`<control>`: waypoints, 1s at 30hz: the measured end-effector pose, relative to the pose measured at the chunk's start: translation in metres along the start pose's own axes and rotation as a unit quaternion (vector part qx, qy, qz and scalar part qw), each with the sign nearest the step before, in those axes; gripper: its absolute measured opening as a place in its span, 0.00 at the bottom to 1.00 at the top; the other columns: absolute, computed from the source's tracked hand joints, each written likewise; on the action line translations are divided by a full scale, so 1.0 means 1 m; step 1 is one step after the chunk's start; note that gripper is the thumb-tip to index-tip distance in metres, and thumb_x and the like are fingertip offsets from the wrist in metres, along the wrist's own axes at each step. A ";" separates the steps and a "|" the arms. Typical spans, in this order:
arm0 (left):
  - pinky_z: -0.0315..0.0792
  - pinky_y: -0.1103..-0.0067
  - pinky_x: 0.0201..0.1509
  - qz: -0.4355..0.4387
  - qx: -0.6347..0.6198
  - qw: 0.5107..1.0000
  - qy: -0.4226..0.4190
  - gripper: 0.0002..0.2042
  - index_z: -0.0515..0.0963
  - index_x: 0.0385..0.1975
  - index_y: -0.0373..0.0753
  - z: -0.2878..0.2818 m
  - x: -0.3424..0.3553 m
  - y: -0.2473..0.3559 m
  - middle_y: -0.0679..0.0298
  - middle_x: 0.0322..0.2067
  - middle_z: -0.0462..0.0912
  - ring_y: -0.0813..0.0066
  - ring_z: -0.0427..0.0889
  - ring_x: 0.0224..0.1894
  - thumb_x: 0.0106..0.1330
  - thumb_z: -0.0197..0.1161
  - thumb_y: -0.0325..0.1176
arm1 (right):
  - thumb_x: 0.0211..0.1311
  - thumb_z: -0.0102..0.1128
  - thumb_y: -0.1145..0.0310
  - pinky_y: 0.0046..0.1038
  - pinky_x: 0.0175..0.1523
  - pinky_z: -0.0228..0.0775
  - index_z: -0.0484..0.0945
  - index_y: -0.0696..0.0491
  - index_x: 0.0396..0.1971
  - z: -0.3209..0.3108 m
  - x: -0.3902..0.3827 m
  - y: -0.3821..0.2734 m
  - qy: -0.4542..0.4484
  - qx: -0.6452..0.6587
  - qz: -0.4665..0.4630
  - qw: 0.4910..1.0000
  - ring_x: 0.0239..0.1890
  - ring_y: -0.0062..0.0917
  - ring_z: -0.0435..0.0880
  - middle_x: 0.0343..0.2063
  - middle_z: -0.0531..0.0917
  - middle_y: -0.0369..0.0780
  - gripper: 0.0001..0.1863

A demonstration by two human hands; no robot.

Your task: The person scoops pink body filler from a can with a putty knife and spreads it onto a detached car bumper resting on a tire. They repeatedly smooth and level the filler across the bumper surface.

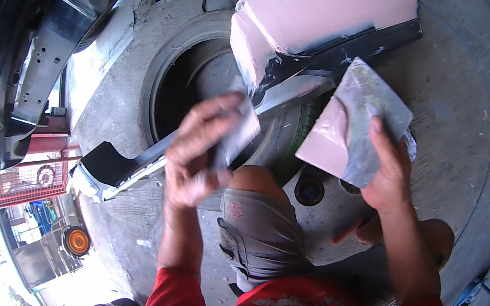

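My left hand (192,153), blurred by motion, is closed on a flat pale putty spreader (243,132) held in the air. In my right hand (391,172) is a square grey mixing board (380,98), gripped by its lower right edge with the thumb on top. A smooth lump of pink putty (331,132) covers the board's lower left part. Beyond both hands lies a dark car body part, a bumper by its shape, with a broad pink-coated surface (328,14). It rests over a large tyre (164,66), apart from both hands.
A dark vehicle (57,48) stands at the left. A long pale strip with a black end piece (109,163) leans against the tyre. Near my knees a round black ring (309,189) lies on the concrete floor (459,92). An orange-rimmed wheel (76,241) shows at lower left.
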State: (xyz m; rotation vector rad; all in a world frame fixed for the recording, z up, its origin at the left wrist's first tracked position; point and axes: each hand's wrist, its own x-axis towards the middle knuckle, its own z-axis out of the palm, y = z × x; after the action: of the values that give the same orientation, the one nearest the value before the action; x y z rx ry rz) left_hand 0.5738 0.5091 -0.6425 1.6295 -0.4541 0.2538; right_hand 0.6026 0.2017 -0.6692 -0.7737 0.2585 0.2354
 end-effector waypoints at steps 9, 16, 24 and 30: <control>0.70 0.55 0.77 -0.034 0.243 0.968 -0.047 0.34 0.91 0.62 0.40 0.021 0.007 0.018 0.50 0.69 0.83 0.47 0.80 0.72 0.49 0.76 0.40 | 0.75 0.67 0.78 0.40 0.66 0.80 0.86 0.54 0.66 -0.021 -0.009 -0.008 -0.152 -0.465 -0.344 0.801 0.60 0.36 0.87 0.60 0.86 0.45 0.22; 0.68 0.45 0.76 0.001 0.392 0.903 -0.178 0.34 0.90 0.65 0.47 0.016 0.004 0.017 0.62 0.70 0.84 0.55 0.79 0.74 0.53 0.77 0.45 | 0.71 0.70 0.81 0.43 0.65 0.81 0.86 0.54 0.69 -0.044 -0.004 -0.003 -0.003 -0.526 -0.345 0.777 0.58 0.44 0.86 0.59 0.82 0.52 0.26; 0.76 0.60 0.73 -0.035 0.249 0.961 0.118 0.32 0.82 0.72 0.40 -0.038 0.071 -0.102 0.45 0.70 0.79 0.49 0.82 0.69 0.69 0.73 0.46 | 0.81 0.65 0.72 0.39 0.70 0.82 0.88 0.47 0.68 -0.051 0.007 -0.018 0.034 -0.278 -0.209 0.937 0.70 0.38 0.82 0.63 0.75 0.46 0.19; 0.70 0.53 0.77 0.000 0.458 0.887 0.057 0.29 0.85 0.71 0.54 -0.031 0.065 -0.118 0.53 0.72 0.77 0.43 0.76 0.71 0.68 0.77 0.47 | 0.81 0.66 0.71 0.41 0.70 0.82 0.88 0.48 0.67 -0.046 0.003 -0.033 0.069 -0.196 -0.152 0.966 0.71 0.39 0.82 0.63 0.75 0.46 0.19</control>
State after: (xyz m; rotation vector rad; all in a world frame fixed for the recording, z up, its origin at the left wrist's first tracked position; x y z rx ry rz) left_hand 0.6870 0.5378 -0.7174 2.5186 -0.2396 0.6276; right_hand 0.6086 0.1467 -0.6801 -1.2109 0.2226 -0.0621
